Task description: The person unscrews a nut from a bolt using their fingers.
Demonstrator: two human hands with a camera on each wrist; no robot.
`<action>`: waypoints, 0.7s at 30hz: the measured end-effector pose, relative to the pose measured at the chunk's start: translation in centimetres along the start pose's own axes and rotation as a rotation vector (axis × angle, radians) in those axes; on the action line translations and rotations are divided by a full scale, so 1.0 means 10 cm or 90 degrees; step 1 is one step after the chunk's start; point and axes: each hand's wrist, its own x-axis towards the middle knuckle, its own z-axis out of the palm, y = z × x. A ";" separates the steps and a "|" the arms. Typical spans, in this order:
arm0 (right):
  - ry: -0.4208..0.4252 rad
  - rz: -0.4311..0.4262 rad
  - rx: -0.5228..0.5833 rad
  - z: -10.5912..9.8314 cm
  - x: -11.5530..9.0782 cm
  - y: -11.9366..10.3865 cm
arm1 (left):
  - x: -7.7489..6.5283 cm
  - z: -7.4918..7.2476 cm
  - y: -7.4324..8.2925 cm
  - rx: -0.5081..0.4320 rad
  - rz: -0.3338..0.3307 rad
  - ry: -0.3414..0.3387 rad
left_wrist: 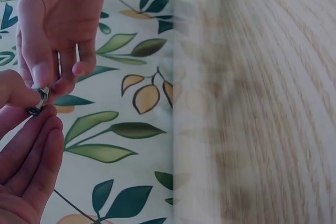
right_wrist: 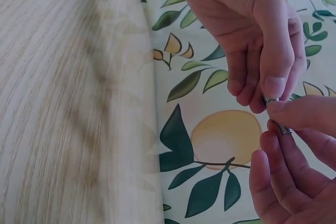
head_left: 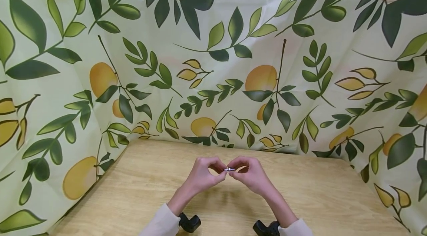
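Silvery metal, a small slim piece (head_left: pixel 229 169), sits between my two hands, held up over the counter (head_left: pixel 150 180) a little right of its middle. My left hand (head_left: pixel 206 173) pinches the left end between thumb and fingertips, and my right hand (head_left: pixel 248 172) pinches the right end in the same way, so neither is free. The thumbs and forefingers bow outward, leaving a rounded gap inside each grip. Seen from my right wrist, one end of the piece shows fine ridges, like a thread or a coil; my fingers cover too much of it for me to tell which.

Pale wood grain runs across the counter under my forearms. A black device (head_left: pixel 190 223) is beside my left wrist, near the light left sleeve (head_left: pixel 161 223), and another dark device (head_left: pixel 266 228) is beside my right wrist, next to the right sleeve (head_left: pixel 296 228). Beyond the counter's far edge and along both sides hangs a cream cloth (head_left: pixel 213 99), printed with green leaves and orange-yellow fruit.
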 end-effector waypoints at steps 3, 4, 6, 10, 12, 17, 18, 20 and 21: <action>-0.004 -0.003 0.006 0.02 -0.01 0.00 | -0.02 0.01 0.01 0.004 -0.011 0.002; -0.004 -0.003 0.005 0.02 -0.01 0.00 | -0.02 0.01 0.01 0.005 -0.015 0.003; -0.003 0.002 -0.001 0.00 -0.01 -0.01 | -0.01 0.02 0.01 0.001 -0.017 0.007; -0.024 0.013 -0.019 -0.03 -0.01 0.00 | -0.01 0.01 0.01 -0.003 -0.014 0.012; -0.043 0.010 -0.019 -0.04 0.00 0.01 | -0.01 0.01 0.00 -0.002 -0.013 0.012; -0.058 -0.008 -0.008 -0.04 0.00 0.01 | -0.01 0.00 0.01 -0.006 -0.018 0.009; -0.054 -0.009 -0.010 -0.04 0.00 0.00 | -0.01 0.00 0.01 -0.007 -0.018 0.008; -0.045 -0.008 -0.013 -0.03 0.00 0.00 | -0.01 0.00 0.01 -0.010 -0.019 0.005; -0.041 -0.005 -0.013 -0.03 -0.01 0.00 | -0.01 0.01 0.01 -0.010 -0.019 0.004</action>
